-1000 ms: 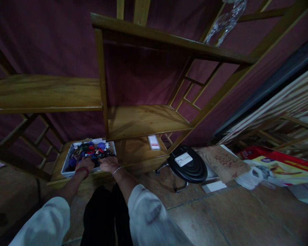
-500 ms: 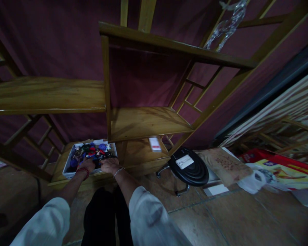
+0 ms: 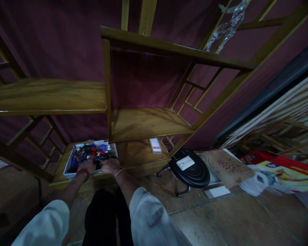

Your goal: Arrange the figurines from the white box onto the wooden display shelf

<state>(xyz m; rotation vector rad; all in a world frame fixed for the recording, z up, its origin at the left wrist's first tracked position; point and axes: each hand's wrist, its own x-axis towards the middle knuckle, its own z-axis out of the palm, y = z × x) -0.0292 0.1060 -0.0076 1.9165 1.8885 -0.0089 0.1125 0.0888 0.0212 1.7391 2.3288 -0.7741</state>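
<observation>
Seen from the wearer's head, two bare hands reach down to a shallow white box (image 3: pixel 69 176) on the bottom shelf (image 3: pixel 135 150) of a wooden shelving unit. The box is filled with a jumble of small colourful items (image 3: pixel 86 153), in purple, red, blue, green and black, too small and dim to identify one by one. The left hand (image 3: pixel 87 165), with a red beaded bracelet (image 3: pixel 85 174) at the wrist, is over the near middle of the box, its fingers pointing in among the items. The right hand (image 3: pixel 110 166), wearing a silver bangle (image 3: pixel 118 173), lies just beside it, over the box's near right corner. The items lie directly under and just beyond the fingertips, spreading to the back and left of the box. Each hand's grip is hard to read: the fingers are bent downward, and whether they are closed on anything cannot be told. Farther right, a white card (image 3: pixel 155 145) lies on the same shelf, and a round black stool (image 3: pixel 196 173) stands on the floor nearby.
</observation>
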